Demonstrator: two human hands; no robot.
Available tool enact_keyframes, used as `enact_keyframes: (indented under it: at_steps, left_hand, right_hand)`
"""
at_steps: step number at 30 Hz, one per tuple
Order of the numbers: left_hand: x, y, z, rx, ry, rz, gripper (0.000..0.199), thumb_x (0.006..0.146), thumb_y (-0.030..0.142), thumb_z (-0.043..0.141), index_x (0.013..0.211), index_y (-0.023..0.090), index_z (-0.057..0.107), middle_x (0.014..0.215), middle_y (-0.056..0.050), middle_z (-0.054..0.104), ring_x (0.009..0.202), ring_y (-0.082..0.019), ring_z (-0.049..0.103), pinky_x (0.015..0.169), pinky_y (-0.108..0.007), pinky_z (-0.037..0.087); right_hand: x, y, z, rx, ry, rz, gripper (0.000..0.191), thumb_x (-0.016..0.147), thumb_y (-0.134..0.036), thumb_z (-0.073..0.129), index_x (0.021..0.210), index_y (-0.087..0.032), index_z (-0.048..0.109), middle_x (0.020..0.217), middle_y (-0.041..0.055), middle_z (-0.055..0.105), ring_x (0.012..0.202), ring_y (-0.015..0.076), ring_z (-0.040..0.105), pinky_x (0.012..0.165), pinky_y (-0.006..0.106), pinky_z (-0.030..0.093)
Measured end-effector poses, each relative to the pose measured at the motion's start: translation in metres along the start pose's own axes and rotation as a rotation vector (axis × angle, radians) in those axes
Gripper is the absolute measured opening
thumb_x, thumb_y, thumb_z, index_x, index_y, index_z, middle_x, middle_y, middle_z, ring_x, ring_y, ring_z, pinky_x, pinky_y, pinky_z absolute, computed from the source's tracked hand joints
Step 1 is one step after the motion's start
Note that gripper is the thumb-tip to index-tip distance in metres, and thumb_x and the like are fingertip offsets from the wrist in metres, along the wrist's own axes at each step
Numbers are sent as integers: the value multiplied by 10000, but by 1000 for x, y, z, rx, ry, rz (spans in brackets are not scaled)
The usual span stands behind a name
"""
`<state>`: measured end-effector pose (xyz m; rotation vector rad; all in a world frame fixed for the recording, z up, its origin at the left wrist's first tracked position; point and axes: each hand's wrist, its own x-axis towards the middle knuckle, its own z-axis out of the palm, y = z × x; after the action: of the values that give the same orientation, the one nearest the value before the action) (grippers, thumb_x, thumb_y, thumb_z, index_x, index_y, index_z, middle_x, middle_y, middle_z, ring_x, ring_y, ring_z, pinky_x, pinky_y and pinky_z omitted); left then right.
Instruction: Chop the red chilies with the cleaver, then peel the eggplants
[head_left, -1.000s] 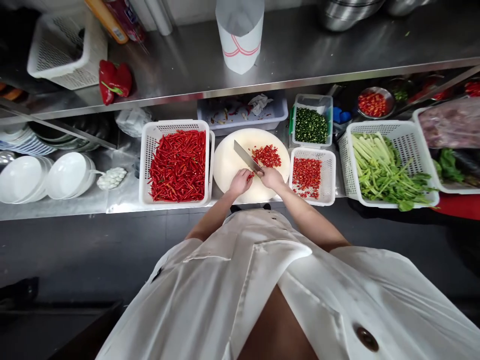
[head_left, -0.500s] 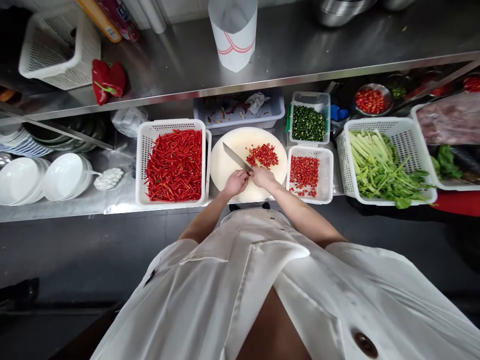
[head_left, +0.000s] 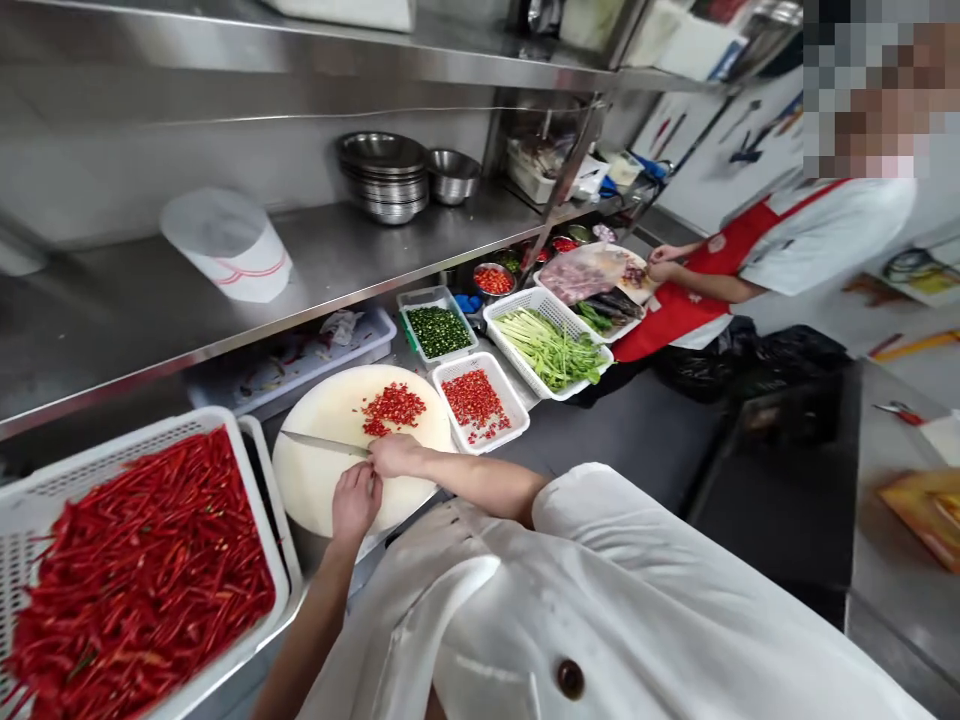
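My right hand (head_left: 395, 455) is wrapped round the handle of a kitchen knife (head_left: 324, 442), its blade lying across the round white cutting board (head_left: 311, 495) and pointing left. Close beside it, my left hand (head_left: 357, 498) is closed with curled fingers near the knife's handle end; what they hold, if anything, is hidden. Chopped red chilies (head_left: 394, 408) lie in a heap on the far right of the board. A white basket (head_left: 264, 500) full of whole red chilies (head_left: 150, 570) stands to the left. Right of the board, a small white basket (head_left: 517, 415) holds more chopped red chili.
A clear box of chopped green chilies (head_left: 439, 331) and a basket of celery (head_left: 551, 345) stand beyond on the right. A steel shelf (head_left: 322, 275) runs above the counter, bearing stacked metal bowls (head_left: 384, 175). A co-worker in a red apron (head_left: 720, 260) stands at far right.
The camera view has swung to the right, bringing the co-worker into sight. My right hand still grips the knife, and both hands stay close together over the board.
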<state>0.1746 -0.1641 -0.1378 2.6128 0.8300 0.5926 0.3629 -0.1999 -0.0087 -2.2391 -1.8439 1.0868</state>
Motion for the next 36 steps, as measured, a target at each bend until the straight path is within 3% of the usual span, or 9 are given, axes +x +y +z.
enact_keyframes:
  at_steps: [8,16,22,27,30,33,36]
  left_hand:
    - [-8,9,-3,134,50,10,188,1068,311,544,1084,191,687,1143,-158,746,1047,-339,679,972,-475,557]
    - [-18,-2,0,45,76,-29,188,1047,319,553,1098,220,705,1152,-152,755,1067,-347,705,987,-533,578]
    - [-16,23,-19,16,-69,-131,201,1018,264,573,1110,192,736,1172,-215,760,1114,-386,716,981,-566,572]
    - [-16,29,-27,76,-190,-210,182,1066,260,580,1099,182,741,1210,-192,749,1208,-336,676,1068,-506,542]
    - [-26,30,-30,63,-185,-239,171,1072,257,602,1148,196,742,1230,-159,742,1216,-315,660,1067,-485,540]
    - [-31,32,-33,13,-163,-238,196,1077,238,582,1172,199,749,1252,-149,737,1241,-306,652,1098,-484,537]
    - [-14,29,-29,18,-126,-243,310,1070,380,648,1303,195,736,1440,-180,671,1465,-355,545,1259,-560,438]
  right_hand:
    - [6,2,15,-6,-13,-51,221,987,-314,662,1110,-173,779,1134,154,821,1068,330,803,837,401,659]
    - [2,-4,14,-9,-16,-56,162,979,-290,691,1028,-168,787,1080,129,829,1033,314,798,838,377,645]
    - [-18,-11,11,71,16,-26,91,1007,-229,725,981,-172,790,1024,136,821,992,278,787,831,314,596]
    - [-13,-7,25,87,1,9,245,1107,-312,597,1156,-160,783,1205,200,800,1163,309,764,956,342,562]
    - [-9,-5,35,78,-5,61,313,1136,-345,544,1260,-150,756,1271,197,790,1198,290,747,992,330,537]
    - [-14,1,36,163,10,14,337,1154,-358,516,1234,-154,772,1273,164,799,1200,253,738,1006,288,510]
    - [-24,23,26,283,119,6,365,1167,-366,488,1255,-176,787,1265,134,811,1191,230,739,996,261,503]
